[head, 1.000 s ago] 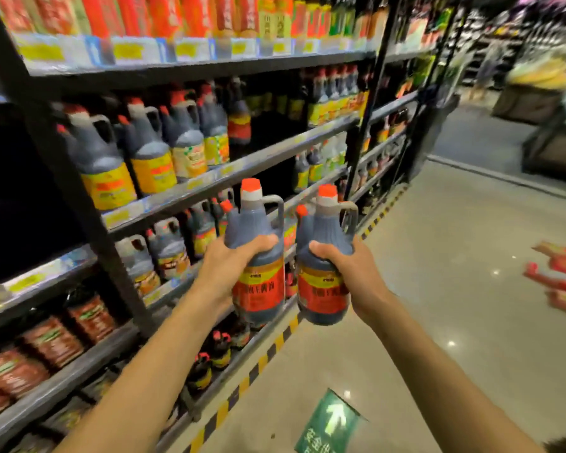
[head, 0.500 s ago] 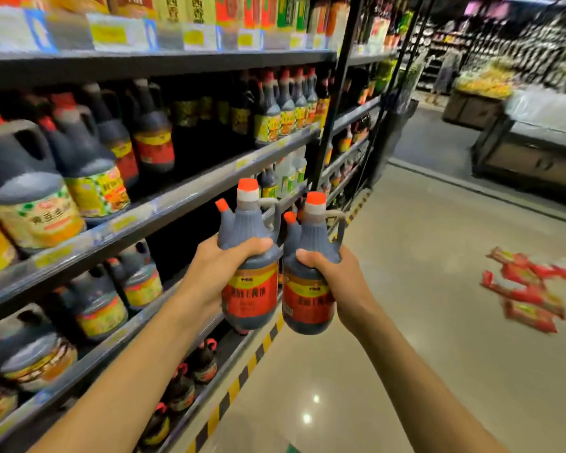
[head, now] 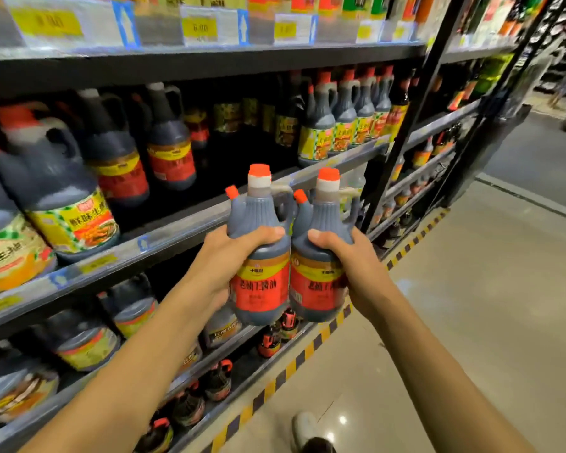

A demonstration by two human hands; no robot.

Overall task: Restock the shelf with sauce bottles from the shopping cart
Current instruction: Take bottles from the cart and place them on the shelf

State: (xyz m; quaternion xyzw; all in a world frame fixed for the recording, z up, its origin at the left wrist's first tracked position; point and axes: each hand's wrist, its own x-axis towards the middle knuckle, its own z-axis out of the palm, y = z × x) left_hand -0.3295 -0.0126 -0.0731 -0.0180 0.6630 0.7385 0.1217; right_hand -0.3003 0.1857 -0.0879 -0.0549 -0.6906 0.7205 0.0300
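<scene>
Holding two sauce bottles upright side by side, touching, in front of the shelving at the frame's centre.

Item 1: left bottle [head: 258, 256], dark sauce, red cap, small red spout cap at its 10 o'clock, side handle, red and yellow label. My left hand [head: 224, 259] wraps round its shoulder, thumb across the front, fingers hidden behind.

Item 2: right bottle [head: 321, 266], same make and label. My right hand [head: 350, 266] curls round its shoulder from 3 o'clock, thumb on the front.

Item 3: middle shelf [head: 164, 243], grey edge with price tags, running from 8 o'clock to 2 o'clock behind the two bottles. Stock on it: large jugs with yellow and green labels [head: 59, 194] at 9 o'clock, red-labelled bottles [head: 144, 148] at 11 o'clock, a row of yellow-labelled bottles [head: 343, 125] at 1 o'clock. A dark gap lies between the last two groups.

Item 4: lower shelves at 7 o'clock, blurred jugs [head: 85, 344] and small red-capped bottles [head: 216, 380].

Item 5: top shelf, price labels [head: 200, 27] at 12 o'clock.

Item 6: floor [head: 471, 322] at 4 o'clock, yellow and black hazard strip [head: 307, 351] along the shelving's foot; a shoe [head: 307, 429] at 6 o'clock.
</scene>
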